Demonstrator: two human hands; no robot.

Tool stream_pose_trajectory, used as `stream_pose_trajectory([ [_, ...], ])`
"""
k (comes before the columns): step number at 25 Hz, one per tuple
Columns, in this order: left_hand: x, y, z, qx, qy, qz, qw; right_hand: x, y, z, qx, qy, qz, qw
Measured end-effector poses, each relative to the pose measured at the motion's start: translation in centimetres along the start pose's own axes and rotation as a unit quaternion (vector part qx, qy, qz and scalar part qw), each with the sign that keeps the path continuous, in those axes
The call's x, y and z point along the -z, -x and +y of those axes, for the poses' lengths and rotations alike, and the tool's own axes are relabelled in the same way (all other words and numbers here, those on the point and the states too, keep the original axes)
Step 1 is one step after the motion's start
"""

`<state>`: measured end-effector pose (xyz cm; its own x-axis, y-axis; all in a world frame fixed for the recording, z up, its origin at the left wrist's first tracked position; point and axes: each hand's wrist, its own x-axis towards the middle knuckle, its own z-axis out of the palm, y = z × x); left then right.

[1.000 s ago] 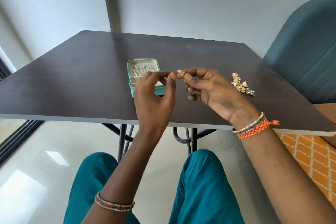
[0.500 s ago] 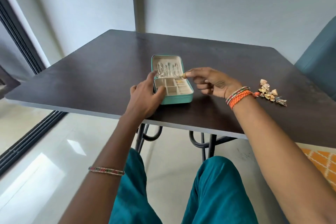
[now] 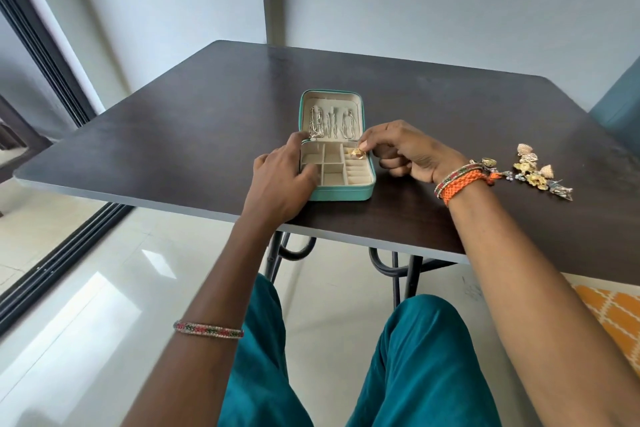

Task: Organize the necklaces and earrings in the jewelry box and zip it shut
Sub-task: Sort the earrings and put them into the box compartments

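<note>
A small teal jewelry box (image 3: 341, 193) lies open on the dark table (image 3: 180, 135). Silver necklaces (image 3: 331, 124) hang in its raised lid. Its cream tray has square compartments and a slotted strip on the right. My right hand (image 3: 407, 149) pinches a gold earring (image 3: 356, 152) with thumb and forefinger at the top of that slotted strip. My left hand (image 3: 282, 180) rests on the box's left side, its fingers over the tray's left edge. A heap of gold and shell-like earrings (image 3: 535, 173) lies on the table to the right, past my right wrist.
The table's near edge (image 3: 207, 210) runs just in front of the box. A teal chair (image 3: 620, 104) stands at the right. Metal table legs (image 3: 398, 270) show below, and an orange patterned rug (image 3: 613, 312) lies at the lower right.
Both hands held the gold earring up near the box a second ago. My left hand has dropped onto the box's left side, and my right hand has carried the earring down to the slotted strip.
</note>
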<state>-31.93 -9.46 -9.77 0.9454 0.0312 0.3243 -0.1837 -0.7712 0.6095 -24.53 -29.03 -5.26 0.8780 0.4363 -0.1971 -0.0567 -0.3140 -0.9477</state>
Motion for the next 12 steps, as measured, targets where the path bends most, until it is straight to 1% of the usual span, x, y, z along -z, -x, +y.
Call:
stream_pose_trajectory([
  [5, -0.13, -0.1, -0.08, 0.002, 0.004, -0.001, 1.0, -0.65, 0.16, 0.32, 0.028, 0.053, 0.02, 0.998],
  [12, 0.02, 0.02, -0.14, -0.005, -0.013, -0.025, 1.0, -0.42, 0.31, 0.28, 0.024, 0.068, 0.054, 0.996],
])
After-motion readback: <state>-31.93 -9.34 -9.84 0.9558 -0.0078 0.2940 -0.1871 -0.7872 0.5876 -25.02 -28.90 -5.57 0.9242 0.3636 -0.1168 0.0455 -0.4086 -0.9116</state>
